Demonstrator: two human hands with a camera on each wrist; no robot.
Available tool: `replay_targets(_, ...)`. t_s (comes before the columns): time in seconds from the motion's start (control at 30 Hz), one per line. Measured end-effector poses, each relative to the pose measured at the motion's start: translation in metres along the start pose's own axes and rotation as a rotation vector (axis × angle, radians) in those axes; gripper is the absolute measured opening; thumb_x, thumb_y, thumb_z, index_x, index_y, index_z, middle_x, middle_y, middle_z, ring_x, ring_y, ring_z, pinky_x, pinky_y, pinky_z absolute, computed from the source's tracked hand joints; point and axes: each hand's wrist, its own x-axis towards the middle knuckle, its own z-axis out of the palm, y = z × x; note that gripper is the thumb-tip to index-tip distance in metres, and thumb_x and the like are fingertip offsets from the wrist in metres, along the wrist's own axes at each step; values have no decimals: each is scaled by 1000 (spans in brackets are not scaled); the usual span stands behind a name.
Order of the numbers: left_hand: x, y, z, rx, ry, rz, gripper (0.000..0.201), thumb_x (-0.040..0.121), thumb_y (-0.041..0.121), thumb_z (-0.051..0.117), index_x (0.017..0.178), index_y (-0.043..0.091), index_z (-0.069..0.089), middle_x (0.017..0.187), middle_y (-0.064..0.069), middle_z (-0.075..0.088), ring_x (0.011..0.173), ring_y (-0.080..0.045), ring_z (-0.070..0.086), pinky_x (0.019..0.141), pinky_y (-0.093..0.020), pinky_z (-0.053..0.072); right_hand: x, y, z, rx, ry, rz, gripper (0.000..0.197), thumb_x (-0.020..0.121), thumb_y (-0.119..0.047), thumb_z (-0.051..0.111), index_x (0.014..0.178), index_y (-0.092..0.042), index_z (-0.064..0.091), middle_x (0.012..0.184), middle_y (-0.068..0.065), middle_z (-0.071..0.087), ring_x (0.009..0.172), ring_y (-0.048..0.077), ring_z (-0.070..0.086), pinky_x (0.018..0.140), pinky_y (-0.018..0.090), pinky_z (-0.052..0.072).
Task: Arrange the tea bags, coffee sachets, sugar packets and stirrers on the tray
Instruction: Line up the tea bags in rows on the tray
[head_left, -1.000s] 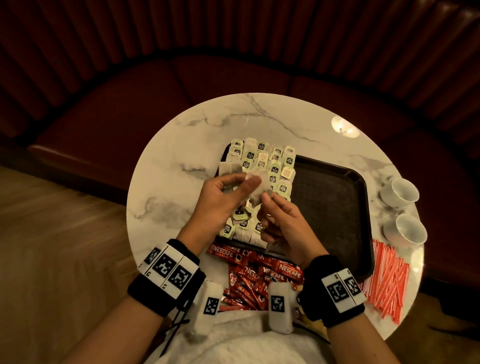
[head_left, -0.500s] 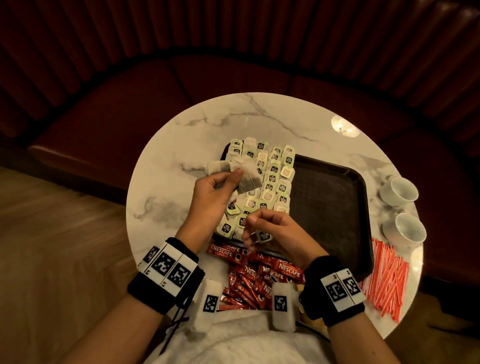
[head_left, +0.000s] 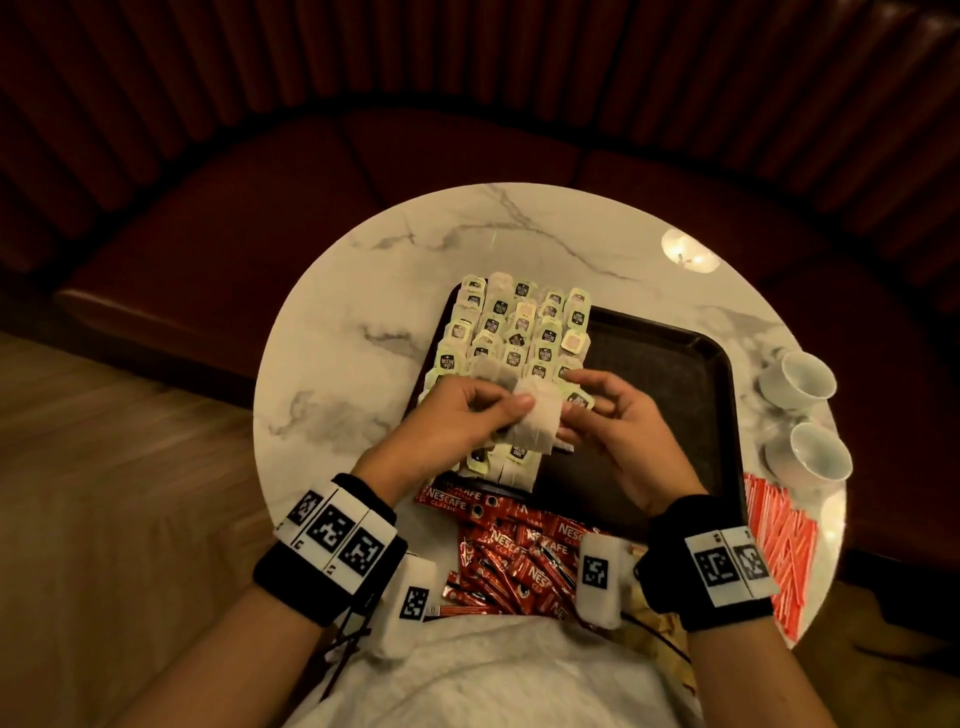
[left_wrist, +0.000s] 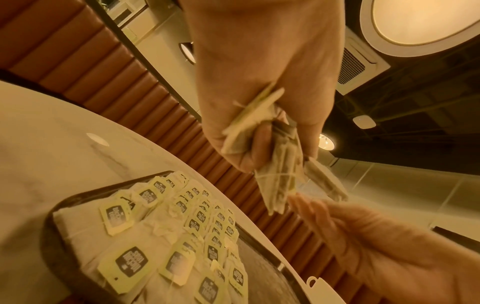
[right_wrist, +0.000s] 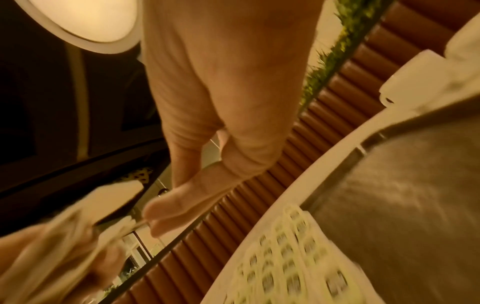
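The left hand (head_left: 470, 415) pinches a bunch of tea bags (head_left: 535, 431) above the tray (head_left: 670, 374). The right hand (head_left: 618, 436) pinches one bag's edge, just right of the bunch.

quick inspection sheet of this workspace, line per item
surface: round marble table, dark tray on it
job's things: tea bags in rows on the tray's left part; coffee sachets and red stirrers off the tray
clutter: two white cups
hands: left hand grips loose tea bags; right hand pinches at their edge
cables: thin cord at left wristband
surroundings: red padded bench
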Motion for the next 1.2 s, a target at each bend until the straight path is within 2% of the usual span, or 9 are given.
replay_targets(0.2,2,0,6,111,-47,24,20,89,32,67,79,19,77,89,-14,70,78,-22,65,82,-43,55,-8,-24,1,-215,91,-212,35,79,-2,76,111,-6,63,75,9,74,64,17,71,59,23,58)
replay_targets(0.4,3,5,8,51,-2,39,23,94,31,59,78,20,72,64,13,60,58,3,54,57,-15,45,-14,-22,9,-405,-17,-445,14,80,-10,76,91,-19,77,101,1,75,100,13,70,85,26,56)
replay_targets(0.57,4,5,5,-73,75,42,26,101,21,49,96,15,74,93,-1,76,94,-14,70,87,-26,51,-12,-15,14,-434,-107,-432,19,80,-9,75,93,-21,79,116,-5,67,108,10,66,90,29,56)
replay_targets(0.67,0,11,5,-190,81,12,30,103,24,43,98,9,70,65,8,71,56,4,63,54,-10,45,-12,-16,17,-412,-93,-435,18,74,-21,76,92,-23,79,106,-9,70,107,8,66,90,29,56)
replay_targets(0.73,-1,13,5,-205,95,7,33,102,33,44,102,13,70,67,8,71,49,2,57,43,-11,39,-13,-15,18,-464,-86,-456,18,74,-24,75,91,-27,79,104,-8,69,108,6,64,92,29,55)
replay_targets(0.83,0,12,6,-177,104,72,28,90,36,60,96,12,72,88,-10,75,79,-18,72,78,-30,58,-12,-15,17,-508,-79,-488,20,80,-12,74,95,-26,78,106,-7,68,105,6,65,91,27,55)
replay_targets(0.9,1,11,7,-150,135,102,17,84,28,71,92,13,74,99,-13,73,96,-29,70,95,-50,52,-13,-16,17,-469,-86,-484,23,83,-7,74,100,-23,76,108,-4,70,100,11,69,86,28,57)
replay_targets(1.0,2,10,6,-138,153,116,6,86,21,71,87,17,76,99,-9,73,100,-26,69,94,-47,53,-14,-16,16,-381,-77,-423,29,82,-2,75,105,-18,70,107,-1,72,92,12,70,81,26,57)
replay_targets(1.2,3,7,4,-108,153,117,15,91,25,65,91,13,74,94,-17,67,80,-18,59,72,-26,50,-15,-18,16,-342,-84,-358,28,81,-5,75,108,-12,72,105,0,76,97,15,73,80,20,55)
